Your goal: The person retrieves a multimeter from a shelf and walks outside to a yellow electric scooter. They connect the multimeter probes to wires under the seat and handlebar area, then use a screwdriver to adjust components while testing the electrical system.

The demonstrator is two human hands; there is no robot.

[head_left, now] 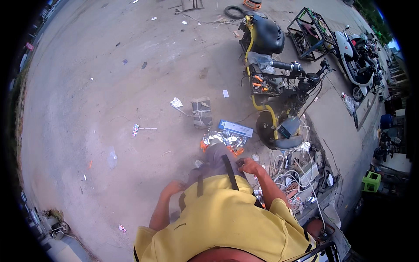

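Observation:
My left hand [174,187] hangs beside my left thigh, its fingers loosely stretched and nothing seen in them. On the other side my right hand [248,166] is near the grey trousers [217,160], fingers loosely bent and apart, holding nothing that I can see. Just ahead of my legs lies crumpled silver foil [235,139] with orange pieces around it. A blue and white box [236,128] rests behind the foil. Further left is a grey block tied with string [201,112]. A stripped scooter with a yellow frame [271,114] stands at the front right.
Tangled pale cables and scrap [290,174] are heaped to my right. Beyond the scooter are a black metal frame rack [312,37] and a white scooter [349,56]. A tire [234,12] lies far ahead. A green stool [371,181] stands at far right. Litter dots the ground.

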